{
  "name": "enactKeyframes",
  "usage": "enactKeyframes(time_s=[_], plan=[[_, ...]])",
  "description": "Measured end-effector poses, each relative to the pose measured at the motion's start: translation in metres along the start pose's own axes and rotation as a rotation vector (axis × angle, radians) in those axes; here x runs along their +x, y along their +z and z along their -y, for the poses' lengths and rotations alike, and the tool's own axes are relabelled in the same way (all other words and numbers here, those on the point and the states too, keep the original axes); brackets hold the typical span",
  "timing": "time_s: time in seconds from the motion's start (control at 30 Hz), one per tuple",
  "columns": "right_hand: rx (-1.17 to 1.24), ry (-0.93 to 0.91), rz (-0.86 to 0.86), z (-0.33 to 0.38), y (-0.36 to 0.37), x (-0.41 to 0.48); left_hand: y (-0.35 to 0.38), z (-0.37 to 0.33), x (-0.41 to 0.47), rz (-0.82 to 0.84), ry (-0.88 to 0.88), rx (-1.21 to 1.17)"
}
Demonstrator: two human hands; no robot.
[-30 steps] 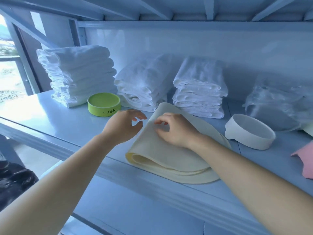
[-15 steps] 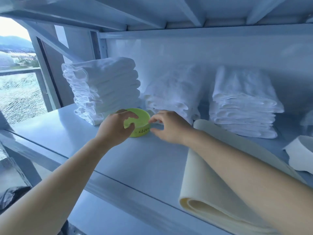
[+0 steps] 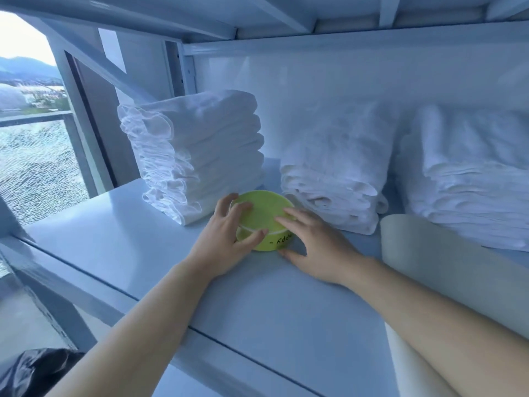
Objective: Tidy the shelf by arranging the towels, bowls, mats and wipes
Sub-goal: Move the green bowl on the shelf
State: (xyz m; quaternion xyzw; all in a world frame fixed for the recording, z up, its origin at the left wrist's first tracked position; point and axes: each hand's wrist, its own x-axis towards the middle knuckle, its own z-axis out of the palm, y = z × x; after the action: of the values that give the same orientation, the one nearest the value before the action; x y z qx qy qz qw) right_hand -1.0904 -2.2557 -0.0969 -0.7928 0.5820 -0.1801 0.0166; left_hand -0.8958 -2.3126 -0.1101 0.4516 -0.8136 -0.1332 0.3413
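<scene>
Bowl (image 3: 263, 213): lime-green plastic, smooth, faint sheen. Towels (image 3: 200, 150), 11 o'clock: white cloth, soft, matt. Mat (image 3: 446, 270), 3 o'clock: cream, smooth, matt. Shelf (image 3: 128, 247): painted metal, smooth, satin.

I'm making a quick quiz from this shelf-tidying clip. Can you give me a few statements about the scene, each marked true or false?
1. Both the left hand and the right hand touch the green bowl. True.
2. The bowl sits on top of a pile of towels. False: it stands on the shelf, in front of the towel stacks.
3. Three towel stacks stand along the back of the shelf. True.
4. The cream mat lies to the left of the bowl. False: it lies to the right, beyond the right hand.
</scene>
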Motion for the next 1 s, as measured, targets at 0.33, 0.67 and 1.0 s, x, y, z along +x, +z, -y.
enactKeyframes(time_s=[0.33, 0.67, 1.0], plan=[[0.037, -0.006, -0.083, 0.0, 0.006, -0.001, -0.002, 0.002, -0.006, 0.025, 0.065, -0.089], [0.064, -0.054, -0.211, 0.007, 0.004, -0.006, -0.002, -0.008, -0.01, -0.025, 0.103, -0.157], [0.138, -0.14, -0.393, 0.004, 0.005, -0.008, -0.002, 0.001, -0.006, -0.089, 0.193, -0.067]])
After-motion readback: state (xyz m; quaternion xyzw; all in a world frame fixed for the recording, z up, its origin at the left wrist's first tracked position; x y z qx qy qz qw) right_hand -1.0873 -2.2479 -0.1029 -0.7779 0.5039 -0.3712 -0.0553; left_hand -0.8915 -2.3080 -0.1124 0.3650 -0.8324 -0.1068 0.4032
